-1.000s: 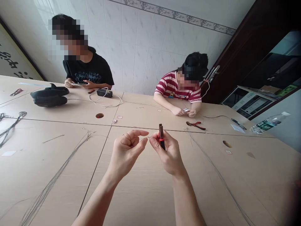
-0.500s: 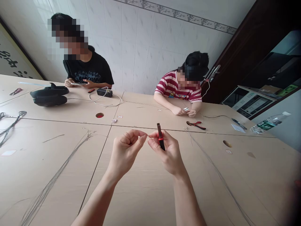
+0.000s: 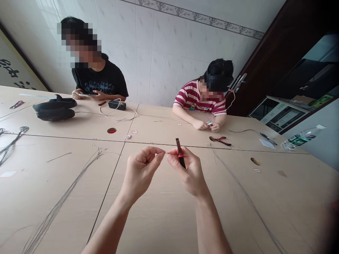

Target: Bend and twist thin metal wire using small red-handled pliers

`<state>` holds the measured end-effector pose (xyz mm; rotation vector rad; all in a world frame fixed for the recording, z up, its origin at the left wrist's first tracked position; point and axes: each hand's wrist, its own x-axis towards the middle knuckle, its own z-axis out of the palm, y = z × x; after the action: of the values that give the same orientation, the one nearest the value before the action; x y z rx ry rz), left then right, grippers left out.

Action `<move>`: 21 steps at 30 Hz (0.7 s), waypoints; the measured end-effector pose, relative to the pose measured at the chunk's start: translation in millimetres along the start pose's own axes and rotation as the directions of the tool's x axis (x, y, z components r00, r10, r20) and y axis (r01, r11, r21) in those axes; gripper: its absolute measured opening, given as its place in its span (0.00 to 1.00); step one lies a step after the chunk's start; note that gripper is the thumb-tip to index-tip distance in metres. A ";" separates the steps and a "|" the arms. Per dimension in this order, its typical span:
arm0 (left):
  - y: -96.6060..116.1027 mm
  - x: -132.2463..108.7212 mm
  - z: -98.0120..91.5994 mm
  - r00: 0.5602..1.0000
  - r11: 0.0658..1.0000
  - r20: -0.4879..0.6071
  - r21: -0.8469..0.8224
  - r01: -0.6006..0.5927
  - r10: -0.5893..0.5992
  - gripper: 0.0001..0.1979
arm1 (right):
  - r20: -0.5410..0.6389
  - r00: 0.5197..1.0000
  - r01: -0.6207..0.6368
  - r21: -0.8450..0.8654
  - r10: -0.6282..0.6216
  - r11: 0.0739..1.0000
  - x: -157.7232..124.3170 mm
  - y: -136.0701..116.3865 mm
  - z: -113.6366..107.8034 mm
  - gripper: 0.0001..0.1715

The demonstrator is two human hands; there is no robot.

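Note:
My left hand (image 3: 141, 173) is closed, with thumb and forefinger pinching a short thin wire (image 3: 166, 152). Facing it, my right hand (image 3: 189, 173) pinches toward the other end of the same strand, the two sets of fingertips nearly meeting. A narrow black tool with a red band (image 3: 180, 154) stands tilted in my right hand; its exact kind does not show. Both hands are raised over the table. To the left lies a bundle of thin grey wires (image 3: 71, 188), and to the right a second wire bundle (image 3: 246, 195).
Across the table (image 3: 156, 225) sit a person in black (image 3: 102, 83) holding a phone and a person in stripes (image 3: 194, 98) handling something small. Red-and-black pliers (image 3: 221, 140), a bottle (image 3: 303, 137), a black case (image 3: 54, 107) and a white cable (image 3: 124, 119) lie around.
My hands hold almost the same place, with the fingertips slightly farther apart. The view has shifted a little. Both people keep their poses.

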<state>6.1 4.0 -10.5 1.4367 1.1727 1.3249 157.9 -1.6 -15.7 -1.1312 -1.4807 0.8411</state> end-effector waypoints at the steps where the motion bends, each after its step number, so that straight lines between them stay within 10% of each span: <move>1: -0.1 0.1 -0.1 1.000 1.000 -0.006 -0.007 -0.003 0.003 0.10 | 0.008 1.000 -0.006 0.006 0.006 1.000 -0.3 -0.1 -0.2 0.12; 21: 7.4 0.1 -1.9 0.994 0.993 0.086 -0.097 0.070 -0.062 0.08 | 0.023 0.998 0.055 0.035 -0.056 0.998 -0.9 -1.1 3.1 0.11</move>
<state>4.9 2.5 -3.1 1.3566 1.0754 1.2489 154.7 -2.6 -15.6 -1.0529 -1.5048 0.8412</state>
